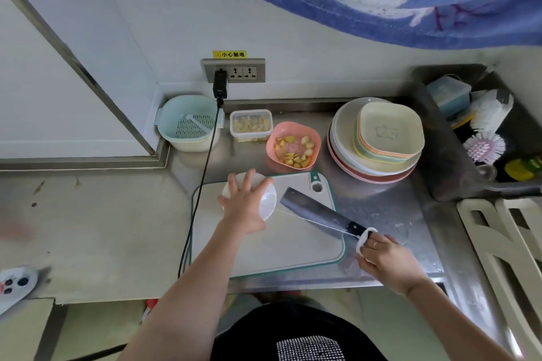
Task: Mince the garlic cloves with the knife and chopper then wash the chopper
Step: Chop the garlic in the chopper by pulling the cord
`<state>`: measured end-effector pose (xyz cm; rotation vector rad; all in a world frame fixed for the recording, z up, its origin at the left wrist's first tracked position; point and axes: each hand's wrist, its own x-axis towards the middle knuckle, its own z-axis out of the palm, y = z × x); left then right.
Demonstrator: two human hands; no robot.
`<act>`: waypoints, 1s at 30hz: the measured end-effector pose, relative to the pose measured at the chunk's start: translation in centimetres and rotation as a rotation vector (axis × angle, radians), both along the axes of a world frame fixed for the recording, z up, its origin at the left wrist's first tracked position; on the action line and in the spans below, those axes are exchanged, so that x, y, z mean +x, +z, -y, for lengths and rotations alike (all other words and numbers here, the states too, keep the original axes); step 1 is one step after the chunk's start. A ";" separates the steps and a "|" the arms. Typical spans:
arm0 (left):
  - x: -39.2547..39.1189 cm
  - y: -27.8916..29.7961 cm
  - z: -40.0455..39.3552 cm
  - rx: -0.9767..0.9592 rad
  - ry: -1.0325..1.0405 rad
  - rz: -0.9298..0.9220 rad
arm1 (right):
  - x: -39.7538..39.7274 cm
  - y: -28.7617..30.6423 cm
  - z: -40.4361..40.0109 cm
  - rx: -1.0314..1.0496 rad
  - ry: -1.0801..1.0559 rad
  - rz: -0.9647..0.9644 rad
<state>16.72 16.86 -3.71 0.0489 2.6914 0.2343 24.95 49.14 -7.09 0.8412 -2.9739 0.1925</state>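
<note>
A white round pull-cord chopper [268, 202] stands on the upper left of the cutting board [278, 249]. My left hand [246, 205] presses down on its lid with fingers spread. My right hand [387, 261], off the board's right edge, grips the chopper's white pull ring [362, 240]. The thin cord [308, 220] is stretched taut between ring and chopper. The cleaver-style knife [311, 208] lies flat on the board under the cord, handle toward my right hand. A pink bowl [274, 138] behind the board holds peeled garlic cloves and yellow pieces.
A black power cable [202, 184] runs from the wall socket down past the board's left edge. A clear tub [250, 126] and a teal strainer basket [187, 123] sit at the back. Stacked plates [378, 138] stand right of the bowl. The sink [440, 155] with brushes is at far right.
</note>
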 end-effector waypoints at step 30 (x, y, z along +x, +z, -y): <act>-0.8 0.1 -0.2 0.039 0.128 0.055 | -5.4 0.6 7.7 0.220 -0.285 0.318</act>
